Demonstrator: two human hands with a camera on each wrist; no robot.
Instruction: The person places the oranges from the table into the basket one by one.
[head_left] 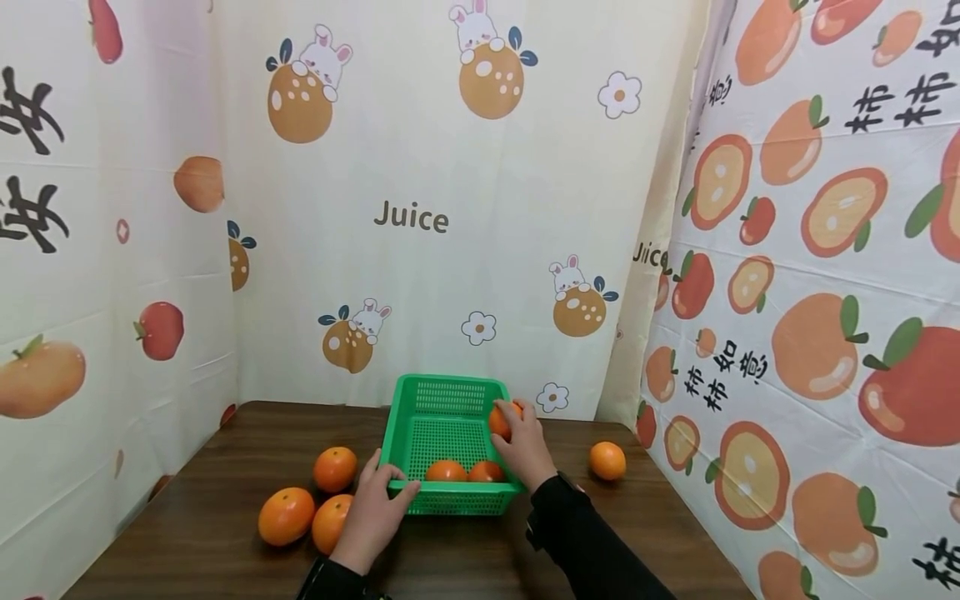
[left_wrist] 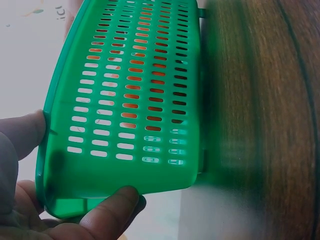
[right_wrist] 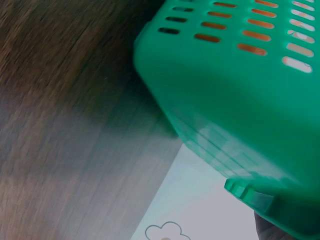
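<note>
Head view: left hand (head_left: 375, 504) fingers grip basket (head_left: 420, 402) rim; right hand (head_left: 525, 450) fingers half-hide an orange (head_left: 498, 420).

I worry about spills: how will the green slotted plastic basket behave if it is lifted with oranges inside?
The green slotted plastic basket looks light and fairly stiff, though its thin perforated walls may flex. The round oranges inside lie loose, so they would probably roll if it tilts. The left hand grips only the near rim, so a one-sided lift may tip it.

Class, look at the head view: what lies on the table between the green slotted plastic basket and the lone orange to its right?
Nothing: between the green slotted plastic basket and the lone orange, the head view shows only bare dark wooden table.
</note>
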